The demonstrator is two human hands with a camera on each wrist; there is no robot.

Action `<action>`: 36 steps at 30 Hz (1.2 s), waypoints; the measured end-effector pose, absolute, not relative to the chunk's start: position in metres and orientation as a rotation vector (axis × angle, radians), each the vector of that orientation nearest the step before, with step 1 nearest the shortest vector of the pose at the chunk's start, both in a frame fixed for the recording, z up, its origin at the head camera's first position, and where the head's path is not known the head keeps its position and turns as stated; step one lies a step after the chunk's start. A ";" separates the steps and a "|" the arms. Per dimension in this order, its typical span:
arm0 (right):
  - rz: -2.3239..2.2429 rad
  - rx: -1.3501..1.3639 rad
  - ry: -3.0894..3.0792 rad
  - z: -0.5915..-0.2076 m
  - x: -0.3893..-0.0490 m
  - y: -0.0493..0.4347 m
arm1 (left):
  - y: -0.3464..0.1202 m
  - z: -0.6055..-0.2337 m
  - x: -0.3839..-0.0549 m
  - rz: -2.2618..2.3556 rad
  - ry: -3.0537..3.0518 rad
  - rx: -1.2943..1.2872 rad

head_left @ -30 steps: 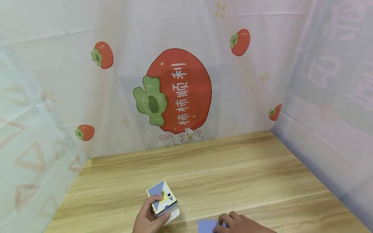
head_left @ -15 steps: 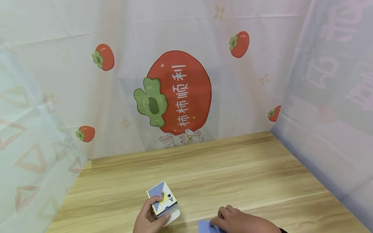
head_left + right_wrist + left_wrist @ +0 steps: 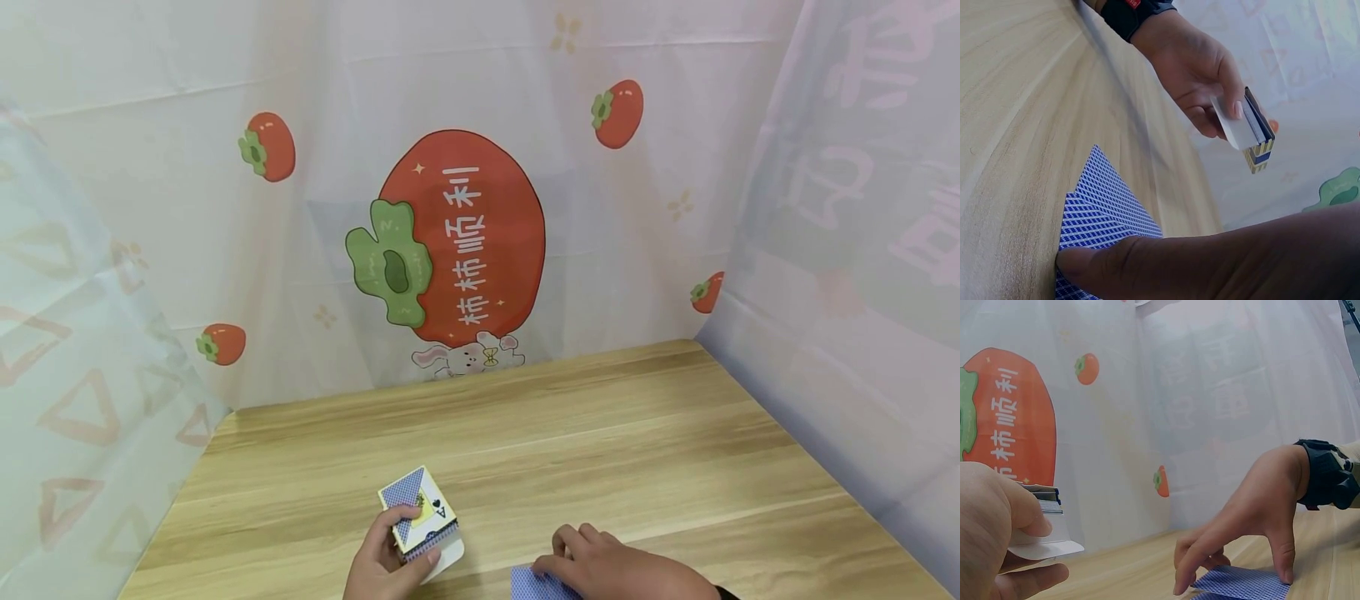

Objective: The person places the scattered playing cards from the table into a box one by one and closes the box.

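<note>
A blue and yellow playing-card box (image 3: pixel 444 518) with an ace printed on it is tilted in the grip of my left hand (image 3: pixel 375 562). Its white flap (image 3: pixel 1235 125) hangs open, and the edges of cards show inside. My right hand (image 3: pixel 607 571) reaches down to a few blue-backed playing cards (image 3: pixel 1107 187) on the table, one overlapping another at an angle. In the left wrist view, its thumb and fingers span the cards (image 3: pixel 1244 582) from opposite edges. The near part of these cards falls outside the head view.
The wood-grain table (image 3: pixel 600 433) extends to a white cloth backdrop (image 3: pixel 300 250) printed with persimmons. Cloth walls stand along the left side (image 3: pixel 82 350) and the right side (image 3: pixel 847 333).
My right hand has shifted a little to the left over the blue-backed playing cards, its fingers drawing closer to their left edge. The left hand and the card box have stayed still.
</note>
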State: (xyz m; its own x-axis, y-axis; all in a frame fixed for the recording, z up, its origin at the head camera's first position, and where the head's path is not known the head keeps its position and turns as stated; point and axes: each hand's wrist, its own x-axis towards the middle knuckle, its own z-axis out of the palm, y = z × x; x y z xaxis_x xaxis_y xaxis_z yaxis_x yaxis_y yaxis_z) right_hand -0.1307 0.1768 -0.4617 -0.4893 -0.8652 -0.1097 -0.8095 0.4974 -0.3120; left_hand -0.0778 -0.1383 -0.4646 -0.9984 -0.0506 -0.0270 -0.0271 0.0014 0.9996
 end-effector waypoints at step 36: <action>-1.279 -1.044 2.383 -0.412 -0.141 0.115 | -0.138 -0.465 -0.079 -2.143 -2.209 0.042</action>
State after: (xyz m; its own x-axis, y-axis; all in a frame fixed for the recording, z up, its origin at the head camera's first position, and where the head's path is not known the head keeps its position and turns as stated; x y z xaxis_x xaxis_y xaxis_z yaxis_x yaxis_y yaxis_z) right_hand -0.1408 0.1145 -0.4124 -0.7152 -0.6893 0.1157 -0.4773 0.3607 -0.8013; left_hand -0.0789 -0.1380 -0.4653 -0.9976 -0.0641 0.0265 0.0246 0.0308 0.9992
